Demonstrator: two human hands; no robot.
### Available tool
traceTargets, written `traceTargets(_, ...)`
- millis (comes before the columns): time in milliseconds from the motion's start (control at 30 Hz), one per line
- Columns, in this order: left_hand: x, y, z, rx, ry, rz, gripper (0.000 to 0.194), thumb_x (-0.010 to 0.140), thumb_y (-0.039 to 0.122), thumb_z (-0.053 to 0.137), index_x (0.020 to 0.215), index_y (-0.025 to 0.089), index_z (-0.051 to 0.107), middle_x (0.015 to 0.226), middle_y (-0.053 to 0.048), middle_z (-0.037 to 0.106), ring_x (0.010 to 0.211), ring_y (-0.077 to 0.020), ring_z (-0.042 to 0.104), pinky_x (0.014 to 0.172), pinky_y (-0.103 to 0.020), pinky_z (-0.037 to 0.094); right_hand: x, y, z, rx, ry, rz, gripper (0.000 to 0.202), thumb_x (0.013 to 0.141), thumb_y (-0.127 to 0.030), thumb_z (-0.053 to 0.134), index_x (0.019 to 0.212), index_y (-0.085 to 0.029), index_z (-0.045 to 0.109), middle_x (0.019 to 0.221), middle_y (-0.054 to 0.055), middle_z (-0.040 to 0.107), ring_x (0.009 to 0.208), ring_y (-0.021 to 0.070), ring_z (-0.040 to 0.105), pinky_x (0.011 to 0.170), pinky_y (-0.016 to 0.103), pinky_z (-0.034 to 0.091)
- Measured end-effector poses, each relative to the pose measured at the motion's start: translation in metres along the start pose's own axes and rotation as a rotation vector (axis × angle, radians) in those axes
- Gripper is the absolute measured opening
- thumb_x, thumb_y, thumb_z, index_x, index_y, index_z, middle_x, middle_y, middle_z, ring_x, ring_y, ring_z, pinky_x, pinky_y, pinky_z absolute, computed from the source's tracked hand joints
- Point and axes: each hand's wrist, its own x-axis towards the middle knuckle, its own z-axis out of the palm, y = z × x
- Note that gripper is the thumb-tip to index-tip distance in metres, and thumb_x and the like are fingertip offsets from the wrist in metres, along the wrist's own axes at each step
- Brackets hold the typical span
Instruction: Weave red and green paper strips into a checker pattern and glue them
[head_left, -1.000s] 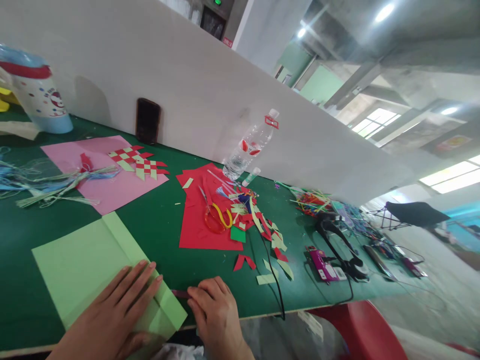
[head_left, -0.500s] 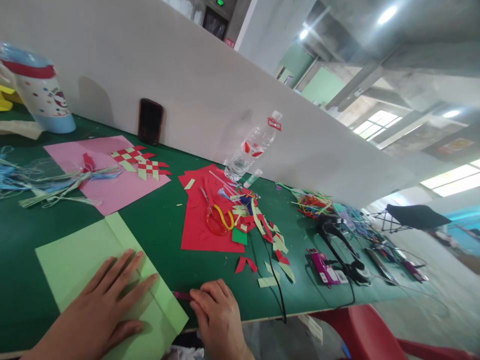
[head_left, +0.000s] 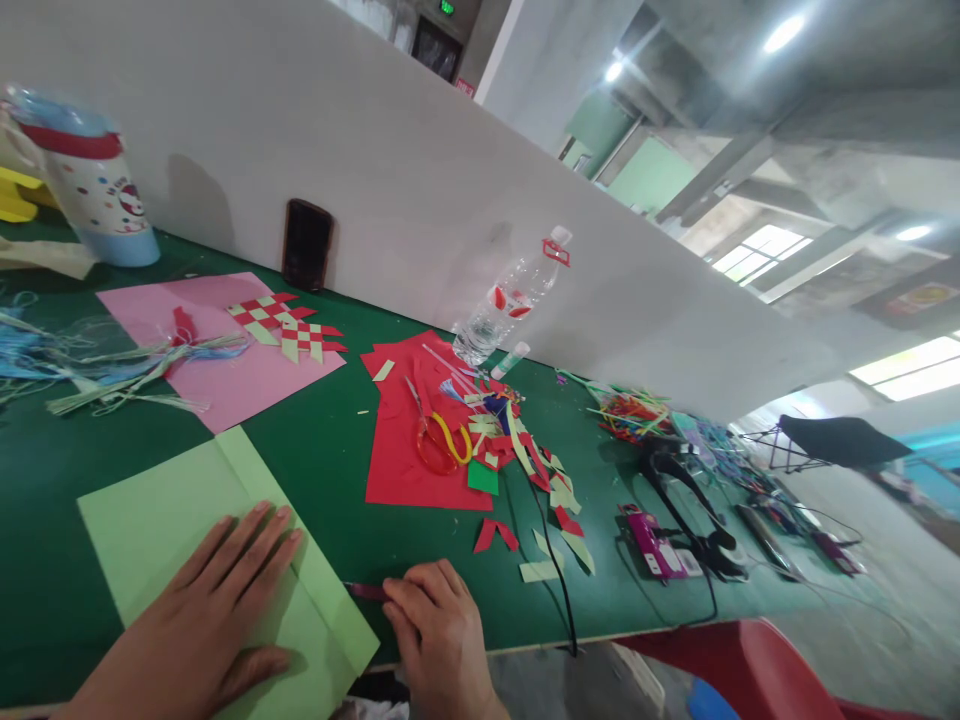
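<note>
My left hand (head_left: 217,600) lies flat with fingers outstretched on a light green sheet of paper (head_left: 150,510). A folded strip runs along the sheet's right side. To the right, my right hand (head_left: 442,625) is closed around a slim purple craft knife (head_left: 367,592). Its narrow metal tip points left and meets the right edge of the green sheet; whether it sits under the paper I cannot tell. Beyond the hands, red-and-yellow-handled scissors (head_left: 442,440) rest on red paper (head_left: 390,480), beside red and pale green paper scraps (head_left: 495,535).
Woven paper fish (head_left: 307,338) lie on pink paper (head_left: 225,395). Along the wall stand a cup (head_left: 105,200), a phone (head_left: 307,245) and a water bottle (head_left: 502,305). A black cable (head_left: 559,570) crosses the table's front edge. A purple box (head_left: 652,545) lies at right.
The fingers of my left hand have drawn slightly closer together on the green sheet. The knife's metal tip shows more at the paper's edge. The view has shifted a little.
</note>
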Motion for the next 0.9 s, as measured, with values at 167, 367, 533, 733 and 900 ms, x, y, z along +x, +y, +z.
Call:
traceTargets(167, 0.000, -0.001, 0.001, -0.012, -0.004, -0.006, 0.102, 0.085, 0.081, 0.051, 0.165, 0.027, 0.020, 0.152, -0.012, 0.060, 0.144, -0.0359, 0.048, 0.127, -0.050, 0.019, 0.001, 0.000, 0.002, 0.010, 0.017, -0.021, 0.017, 0.098, -0.019, 0.059, 0.103, -0.025, 0.073, 0.086, 0.005, 0.068, 0.078, 0.0225, 0.061, 0.068, 0.033, 0.049)
traceTargets(367, 0.000, 0.000, 0.002, -0.002, 0.005, 0.005, 0.098, 0.086, 0.081, 0.049, 0.164, 0.026, 0.025, 0.153, -0.012, 0.059, 0.145, -0.0350, 0.046, 0.127, -0.050, 0.019, 0.003, 0.000, 0.004, 0.003, 0.011, -0.015, 0.017, 0.098, -0.018, 0.059, 0.104, -0.025, 0.073, 0.086, 0.004, 0.069, 0.078, 0.0221, 0.062, 0.070, 0.034, 0.049)
traceTargets(533, 0.001, 0.000, 0.001, -0.005, 0.014, 0.004, 0.094, 0.087, 0.081, 0.048, 0.161, 0.023, 0.035, 0.153, -0.012, 0.059, 0.146, -0.0341, 0.046, 0.128, -0.049, 0.018, 0.006, -0.001, 0.005, -0.011, 0.015, -0.031, 0.016, 0.096, -0.018, 0.061, 0.103, -0.025, 0.073, 0.086, 0.004, 0.068, 0.079, 0.0217, 0.061, 0.069, 0.032, 0.048)
traceTargets(733, 0.001, 0.001, -0.002, -0.042, -0.005, -0.012, 0.097, 0.082, 0.080, 0.058, 0.159, 0.024, 0.039, 0.155, -0.013, 0.057, 0.145, -0.0348, 0.046, 0.129, -0.047, 0.015, 0.008, 0.000, 0.005, -0.011, 0.014, -0.020, 0.017, 0.098, -0.017, 0.059, 0.103, -0.024, 0.073, 0.087, 0.004, 0.068, 0.079, 0.0217, 0.061, 0.071, 0.034, 0.049)
traceTargets(900, 0.001, 0.000, -0.001, -0.039, 0.000, -0.002, 0.102, 0.082, 0.081, 0.057, 0.163, 0.025, 0.030, 0.153, -0.013, 0.059, 0.145, -0.0353, 0.046, 0.129, -0.048, 0.015, 0.011, -0.002, 0.010, -0.003, 0.012, -0.037, 0.017, 0.102, -0.024, 0.055, 0.103, -0.024, 0.072, 0.086, 0.005, 0.068, 0.079, 0.0224, 0.060, 0.069, 0.035, 0.047)
